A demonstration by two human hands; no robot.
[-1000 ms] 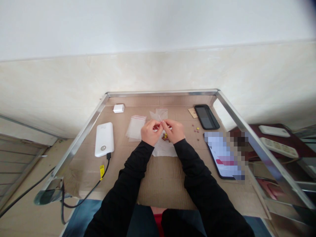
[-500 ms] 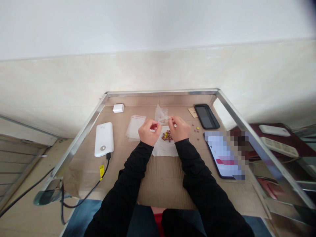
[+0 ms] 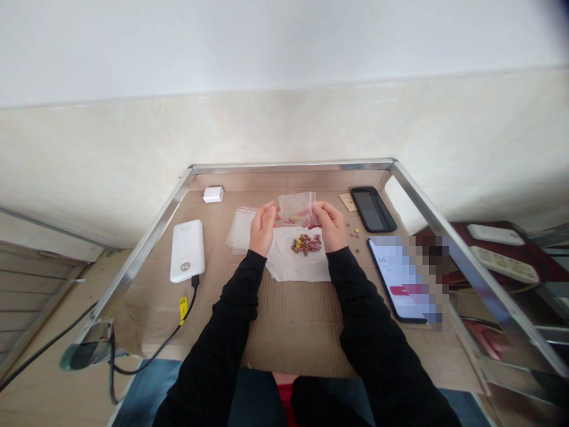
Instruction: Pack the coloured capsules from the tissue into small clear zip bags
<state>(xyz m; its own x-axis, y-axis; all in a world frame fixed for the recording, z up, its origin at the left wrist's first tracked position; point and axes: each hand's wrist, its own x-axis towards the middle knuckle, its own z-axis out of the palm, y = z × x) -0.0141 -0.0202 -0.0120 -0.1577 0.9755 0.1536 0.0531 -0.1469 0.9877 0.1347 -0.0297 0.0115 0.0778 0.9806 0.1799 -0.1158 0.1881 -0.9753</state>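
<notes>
My right hand (image 3: 329,225) grips the right edge of a transparent zip bag (image 3: 296,209) with a red-striped top. My left hand (image 3: 262,228) stands just left of the bag, fingers apart and raised, its fingertips close to the bag's left edge. Something reddish shows faintly through the bag's lower part. Below the bag, a small pile of brown and yellow capsule-like pieces (image 3: 306,244) lies on a white paper sheet (image 3: 297,265). A stack of transparent bags (image 3: 242,232) lies left of my left hand.
A white power bank (image 3: 187,251) with a black cable and a white charger (image 3: 213,194) lie to the left. On the right are a black phone (image 3: 372,209), a lit phone (image 3: 395,279) and several scattered small pieces (image 3: 354,232). Cardboard (image 3: 288,326) covers the metal-framed table (image 3: 288,167).
My hands have moved apart and the bag now spreads open-faced from my right hand. My left hand has let go of it, and the pile of pieces is fully uncovered.
</notes>
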